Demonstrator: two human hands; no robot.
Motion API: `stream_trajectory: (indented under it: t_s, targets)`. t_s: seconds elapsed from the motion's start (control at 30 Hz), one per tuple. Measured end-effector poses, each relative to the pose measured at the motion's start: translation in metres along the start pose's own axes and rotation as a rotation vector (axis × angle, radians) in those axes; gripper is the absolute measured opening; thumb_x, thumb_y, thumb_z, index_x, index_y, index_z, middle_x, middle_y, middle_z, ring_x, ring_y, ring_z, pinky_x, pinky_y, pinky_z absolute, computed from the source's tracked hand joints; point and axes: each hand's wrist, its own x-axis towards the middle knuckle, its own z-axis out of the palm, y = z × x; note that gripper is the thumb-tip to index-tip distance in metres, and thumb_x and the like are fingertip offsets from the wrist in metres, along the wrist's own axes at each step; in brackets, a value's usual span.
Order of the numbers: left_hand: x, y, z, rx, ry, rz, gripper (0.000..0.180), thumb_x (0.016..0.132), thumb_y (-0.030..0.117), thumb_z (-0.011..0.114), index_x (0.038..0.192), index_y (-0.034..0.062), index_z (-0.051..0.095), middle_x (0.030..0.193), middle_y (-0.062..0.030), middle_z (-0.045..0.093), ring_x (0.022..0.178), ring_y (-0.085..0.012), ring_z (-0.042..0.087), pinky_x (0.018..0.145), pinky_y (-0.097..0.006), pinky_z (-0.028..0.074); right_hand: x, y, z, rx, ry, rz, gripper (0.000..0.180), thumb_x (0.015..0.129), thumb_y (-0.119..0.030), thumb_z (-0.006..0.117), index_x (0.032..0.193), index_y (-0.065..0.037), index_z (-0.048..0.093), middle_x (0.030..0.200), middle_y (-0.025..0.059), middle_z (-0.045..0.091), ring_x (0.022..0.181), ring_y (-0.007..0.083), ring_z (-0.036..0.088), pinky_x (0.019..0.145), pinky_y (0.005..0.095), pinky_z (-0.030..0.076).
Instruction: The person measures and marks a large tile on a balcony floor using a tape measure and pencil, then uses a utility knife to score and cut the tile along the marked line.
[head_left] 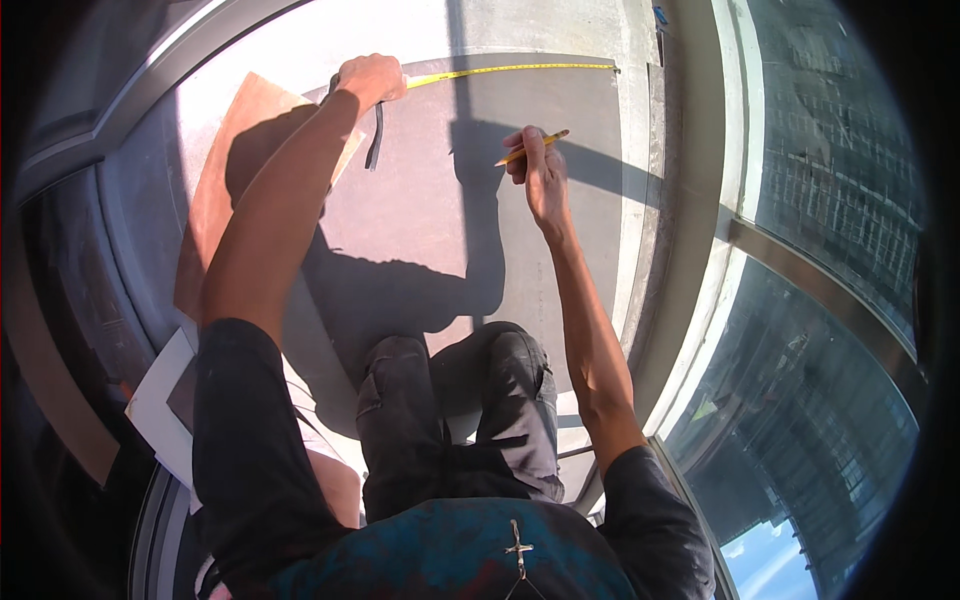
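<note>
My left hand (370, 80) is closed around a tape measure, whose case is mostly hidden in the grip. A black strap (376, 140) hangs below that hand. The yellow blade of the tape measure (500, 70) runs out to the right along the far edge of a flat grey board (400, 215), its end at the board's far right corner. My right hand (540, 172) pinches a yellow pencil (552, 139) above the right part of the board. The pencil slants, its lower left end close over the surface.
A brown sheet (212, 210) lies left of the board, partly under my left arm. White panels (165, 400) lie at the lower left. Framed windows (820, 290) line the right side. My knees (455, 385) are at the board's near edge, and my shadow falls across it.
</note>
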Motion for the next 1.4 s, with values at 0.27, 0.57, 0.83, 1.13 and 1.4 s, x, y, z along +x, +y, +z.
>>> stream_trajectory:
  t_s: [0.27, 0.57, 0.83, 1.13, 1.4]
  targets:
    - [-0.003, 0.008, -0.015, 0.053, 0.026, 0.032, 0.032, 0.075, 0.015, 0.054, 0.1, 0.0017, 0.069, 0.099, -0.0181, 0.069, 0.092, -0.0334, 0.068, 0.078, -0.045, 0.054, 0.121, 0.004, 0.014, -0.007, -0.094, -0.335, 0.028, 0.093, -0.027, 0.06, 0.087, 0.001, 0.058, 0.071, 0.0037, 0.06, 0.067, 0.0084, 0.056, 0.062, 0.0241, 0.048]
    - [0.015, 0.012, -0.017, 0.139, -0.108, -0.038, 0.032, 0.073, 0.011, 0.055, 0.1, 0.0017, 0.07, 0.099, -0.0178, 0.069, 0.092, -0.0328, 0.068, 0.078, -0.045, 0.055, 0.189, 0.014, 0.027, -0.483, -0.282, -0.47, 0.024, 0.096, -0.025, 0.056, 0.089, -0.002, 0.056, 0.072, 0.004, 0.059, 0.065, 0.0102, 0.054, 0.062, 0.0244, 0.047]
    - [0.021, 0.011, -0.019, 0.061, -0.154, -0.056, 0.035, 0.074, 0.012, 0.055, 0.105, 0.0037, 0.069, 0.102, -0.0168, 0.069, 0.094, -0.0328, 0.068, 0.08, -0.046, 0.054, 0.195, 0.028, 0.029, -0.551, -0.263, -0.329, 0.026, 0.093, -0.031, 0.059, 0.091, -0.005, 0.058, 0.075, 0.0082, 0.066, 0.068, 0.0153, 0.06, 0.065, 0.0301, 0.048]
    - [0.017, 0.009, -0.016, 0.023, -0.197, -0.057, 0.035, 0.074, 0.013, 0.058, 0.107, 0.0044, 0.068, 0.104, -0.0159, 0.069, 0.097, -0.0319, 0.067, 0.081, -0.043, 0.054, 0.191, 0.034, 0.03, -0.582, -0.257, -0.342, 0.026, 0.093, -0.033, 0.058, 0.091, -0.007, 0.056, 0.068, 0.0103, 0.062, 0.062, 0.0197, 0.059, 0.061, 0.0327, 0.046]
    - [0.019, 0.012, -0.016, 0.063, -0.222, -0.093, 0.035, 0.077, 0.015, 0.058, 0.108, 0.0041, 0.068, 0.105, -0.0154, 0.068, 0.096, -0.031, 0.067, 0.081, -0.044, 0.054, 0.189, 0.035, 0.03, -0.644, -0.268, -0.35, 0.026, 0.092, -0.033, 0.057, 0.091, -0.008, 0.056, 0.067, 0.0119, 0.061, 0.059, 0.0227, 0.058, 0.058, 0.034, 0.046]
